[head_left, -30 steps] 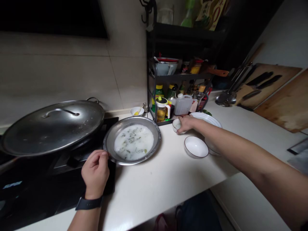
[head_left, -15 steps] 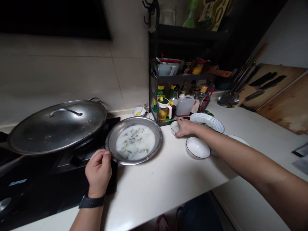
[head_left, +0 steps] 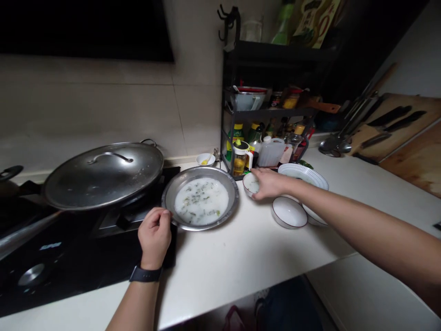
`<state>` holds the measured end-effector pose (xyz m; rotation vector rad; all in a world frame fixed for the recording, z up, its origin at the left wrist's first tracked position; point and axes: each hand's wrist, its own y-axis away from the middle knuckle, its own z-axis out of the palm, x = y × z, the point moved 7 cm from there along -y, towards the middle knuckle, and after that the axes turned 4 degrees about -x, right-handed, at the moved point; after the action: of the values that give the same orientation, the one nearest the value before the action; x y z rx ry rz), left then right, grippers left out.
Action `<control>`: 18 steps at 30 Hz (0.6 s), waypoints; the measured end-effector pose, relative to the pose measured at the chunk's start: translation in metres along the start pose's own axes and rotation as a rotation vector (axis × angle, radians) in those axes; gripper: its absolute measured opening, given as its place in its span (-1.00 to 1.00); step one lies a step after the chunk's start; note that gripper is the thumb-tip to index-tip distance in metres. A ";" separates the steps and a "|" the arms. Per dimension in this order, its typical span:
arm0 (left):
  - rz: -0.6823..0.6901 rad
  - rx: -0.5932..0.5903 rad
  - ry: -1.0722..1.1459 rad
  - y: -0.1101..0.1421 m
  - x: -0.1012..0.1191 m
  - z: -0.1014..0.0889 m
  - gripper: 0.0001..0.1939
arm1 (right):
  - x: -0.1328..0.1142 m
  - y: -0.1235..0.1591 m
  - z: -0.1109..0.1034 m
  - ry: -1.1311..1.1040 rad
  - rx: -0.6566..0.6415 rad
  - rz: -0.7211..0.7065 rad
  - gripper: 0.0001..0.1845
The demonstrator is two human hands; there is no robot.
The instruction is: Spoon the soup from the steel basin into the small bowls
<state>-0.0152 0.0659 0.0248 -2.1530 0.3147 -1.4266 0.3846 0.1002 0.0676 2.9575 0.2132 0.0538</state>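
My left hand (head_left: 155,235), a dark watch on its wrist, pinches the near left rim of a round metal pan (head_left: 234,191) holding a white batter with green bits. The pan rests on the white counter (head_left: 237,257) beside the black stove (head_left: 69,257). My right hand (head_left: 268,183) reaches across and grips a small white bowl (head_left: 248,183) just right of the pan, in front of the spice rack. An empty white bowl with a dark rim (head_left: 288,212) stands close under my right forearm.
A lidded steel wok (head_left: 103,174) sits on the stove at left. A black rack (head_left: 268,115) of bottles and jars stands at the back, a patterned plate (head_left: 303,171) beside it. Knives and cutting boards (head_left: 406,133) lean on the right wall.
The view has swung left, so everything sits further right in the picture. My right hand has drawn the small bowl slightly toward the pan. My left hand keeps its hold on the rim.
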 end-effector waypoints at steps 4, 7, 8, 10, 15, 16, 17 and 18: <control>-0.001 -0.002 0.023 0.000 0.002 0.000 -0.69 | -0.028 -0.003 -0.026 0.020 -0.017 -0.060 0.22; 0.013 -0.001 0.031 0.000 0.003 0.000 -0.69 | -0.056 -0.010 -0.043 0.002 -0.006 -0.137 0.23; 0.017 0.000 0.032 0.000 0.004 0.000 -0.69 | -0.066 -0.014 -0.047 0.003 -0.007 -0.159 0.22; 0.018 0.004 0.039 0.000 0.005 0.000 -0.68 | -0.083 -0.022 -0.052 0.024 -0.025 -0.180 0.22; -0.003 0.014 0.054 -0.001 0.005 -0.002 -0.67 | -0.122 -0.047 -0.050 0.073 -0.065 -0.219 0.26; -0.002 0.019 0.059 -0.001 0.005 -0.002 -0.66 | -0.128 -0.052 -0.049 0.093 -0.068 -0.228 0.25; -0.001 0.024 0.065 -0.001 0.006 -0.003 -0.66 | -0.135 -0.057 -0.047 0.121 -0.071 -0.233 0.23; 0.001 0.026 0.072 -0.001 0.007 -0.003 -0.65 | -0.140 -0.062 -0.045 0.154 -0.079 -0.233 0.22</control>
<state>-0.0151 0.0628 0.0321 -2.0838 0.3212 -1.5023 0.2355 0.1477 0.0981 2.8300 0.5607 0.2524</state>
